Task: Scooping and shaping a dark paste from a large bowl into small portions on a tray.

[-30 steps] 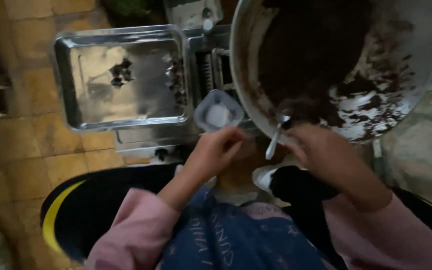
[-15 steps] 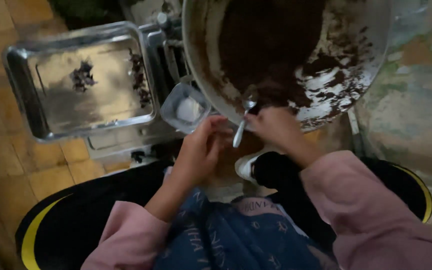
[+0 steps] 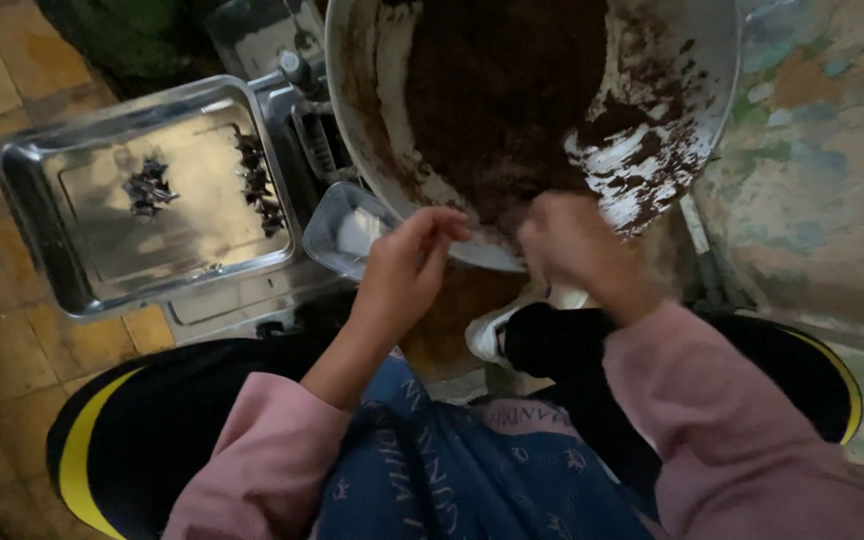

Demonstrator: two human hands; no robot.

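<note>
A big metal bowl (image 3: 682, 120) smeared with a dark brown mixture (image 3: 502, 90) fills the top middle. My left hand (image 3: 407, 270) reaches up to the bowl's near rim, fingers loosely bent, and nothing shows in them. Just to its right, my right hand (image 3: 572, 245) hovers blurred at the same rim with its fingers curled closed. The white spoon it held a moment ago is hidden by the hand. A small clear plastic tub (image 3: 350, 232) with something white inside stands left of my left hand.
A shiny metal tray (image 3: 82, 270) at left carries two small clusters of dark pieces (image 3: 149, 186). It rests on a grey metal stand (image 3: 242, 300). Yellow floor tiles lie at far left and a stained concrete surface at right. My knees, blue apron and white shoe (image 3: 487, 335) fill the bottom.
The view has shifted, so the bowl and tray now sit lower and more to the left. My right hand moved up to the bowl's rim and the spoon went out of sight. My left hand lifted slightly.
</note>
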